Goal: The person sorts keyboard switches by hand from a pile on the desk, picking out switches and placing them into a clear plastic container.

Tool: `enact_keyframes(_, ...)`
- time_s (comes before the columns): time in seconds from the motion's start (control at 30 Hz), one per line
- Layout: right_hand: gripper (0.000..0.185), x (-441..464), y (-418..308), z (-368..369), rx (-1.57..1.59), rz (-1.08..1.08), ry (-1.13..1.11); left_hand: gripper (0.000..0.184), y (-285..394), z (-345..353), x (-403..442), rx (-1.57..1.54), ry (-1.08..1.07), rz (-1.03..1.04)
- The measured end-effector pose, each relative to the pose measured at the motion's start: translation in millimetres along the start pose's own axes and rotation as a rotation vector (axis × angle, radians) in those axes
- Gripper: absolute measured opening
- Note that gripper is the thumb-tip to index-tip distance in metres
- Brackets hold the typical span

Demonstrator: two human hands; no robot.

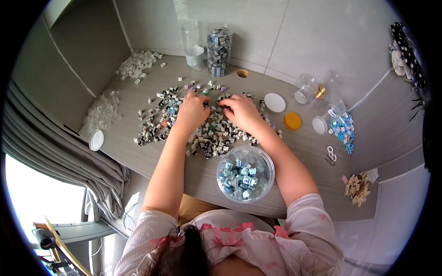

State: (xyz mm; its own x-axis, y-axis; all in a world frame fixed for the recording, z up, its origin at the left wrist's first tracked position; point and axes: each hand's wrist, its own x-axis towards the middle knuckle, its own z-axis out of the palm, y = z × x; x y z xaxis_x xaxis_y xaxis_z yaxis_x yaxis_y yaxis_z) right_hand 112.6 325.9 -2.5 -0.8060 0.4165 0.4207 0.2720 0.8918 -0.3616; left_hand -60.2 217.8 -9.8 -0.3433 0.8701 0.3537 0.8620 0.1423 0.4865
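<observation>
A wide heap of small keyboard switches, mostly black and white with some blue, red and purple ones, is spread over the middle of the desk. My left hand is in the heap's upper part, its fingers curled, with a small dark switch between thumb and forefinger. Just to the right, my right hand reaches into the same heap, thumb and forefinger bent and apart beside dark switches. Its other fingers are partly hidden. Between my forearms stands a round clear tub holding pale blue switches.
At the back stand a clear jar of grey switches and another clear jar. White switches and clear pieces lie left. Lids, tipped jars, blue switches and beige pieces lie right.
</observation>
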Motion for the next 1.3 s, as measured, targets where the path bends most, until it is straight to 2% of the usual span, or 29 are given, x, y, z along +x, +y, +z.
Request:
enact_keyframes(0.2,0.02,-2.4,2.1,8.5,-0.067,-0.007,-0.037,0.033,1.6,-5.1,1.2,-0.055,-0.049,-0.079)
enact_keyframes(0.5,0.022,1.1,-0.9,0.9,0.032,0.122,-0.038,0.031,0.1,-1.8,2.0,-0.003,-0.011,-0.05)
enact_keyframes(0.6,0.025,3.8,-6.4,-4.7,0.098,0.169,-0.016,0.03,8.5,-5.9,3.0,-0.028,0.019,-0.075)
enact_keyframes(0.7,0.028,7.0,-15.9,-15.3,0.202,0.184,-0.017,0.03,12.3,-5.8,7.5,-0.161,0.179,-0.008)
enact_keyframes(0.8,0.028,8.4,-20.7,-19.1,0.24,0.092,0.057,0.033,22.3,-13.0,10.8,-0.526,0.004,-0.259)
enact_keyframes(0.87,0.028,8.7,-16.8,-13.2,0.209,-0.017,0.156,0.029,21.5,-10.0,11.7,-0.608,-0.072,-0.269)
enact_keyframes(1.0,0.022,8.8,-7.0,-7.2,0.177,-0.033,0.169,0.027,16.0,0.0,11.9,-0.65,-0.143,-0.187)
enact_keyframes(1.1,0.019,7.3,-7.4,-10.7,0.181,0.027,0.135,0.025,12.8,3.0,12.9,-0.676,-0.125,-0.203)
enact_keyframes(1.3,0.018,1.0,2.2,-14.2,0.09,0.208,0.09,0.019,11.2,-1.1,12.8,-0.472,0.207,-0.193)
